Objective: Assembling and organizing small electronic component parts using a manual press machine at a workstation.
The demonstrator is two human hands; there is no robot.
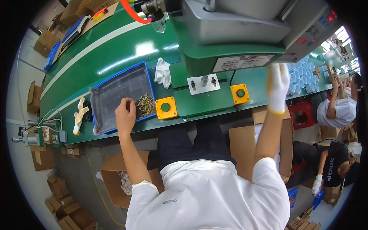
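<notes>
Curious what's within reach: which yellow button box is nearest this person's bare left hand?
The left yellow button box, between the left hand and metal plate; the right one sits beyond that plate.

Before you, a white label (pixel 243 62) with dark print fronts the green-and-grey press (pixel 237 32); dark handwriting and glowing red indications mark its grey control box (pixel 303 38). Small dark lettering sits on your white shirt (pixel 214 191), pale capitals on a co-worker's black shirt (pixel 336 157).
</notes>
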